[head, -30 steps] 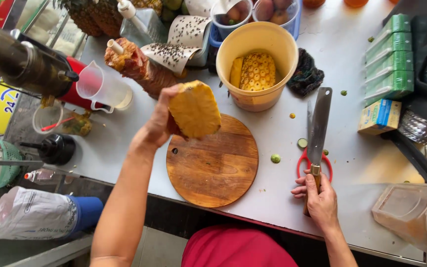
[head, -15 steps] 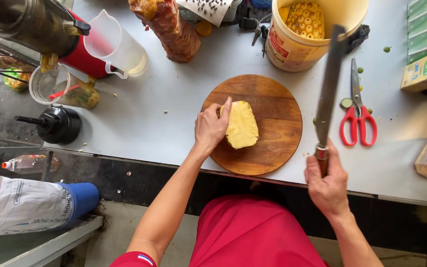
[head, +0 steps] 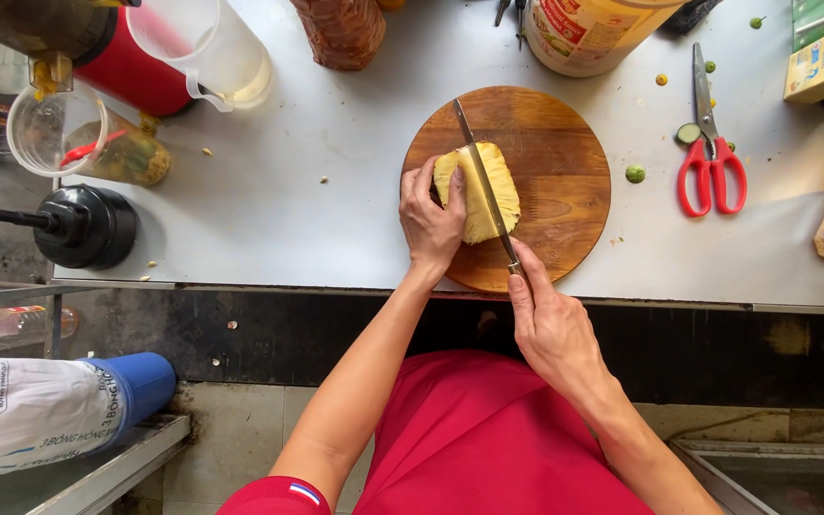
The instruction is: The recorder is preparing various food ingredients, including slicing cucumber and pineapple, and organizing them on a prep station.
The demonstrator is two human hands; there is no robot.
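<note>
A peeled yellow pineapple (head: 488,176) lies on a round wooden cutting board (head: 565,143) on the grey counter (head: 336,181). My left hand (head: 429,219) presses on the pineapple's left side and steadies it. My right hand (head: 550,329) grips the handle of a long knife (head: 477,162) at the board's near edge. The blade lies lengthwise across the top of the pineapple, its tip pointing away from me.
Red-handled scissors (head: 712,167) and small green fruit bits (head: 634,174) lie right of the board. A yellow bucket (head: 593,33) stands behind it. At the left are a clear jug (head: 212,48), a plastic cup (head: 50,129) and a black funnel-like lid (head: 83,224). The counter edge runs just below the board.
The pineapple went from lifted in my left hand down onto the board. My right hand picked the knife up from the counter and brought the blade onto the pineapple.
</note>
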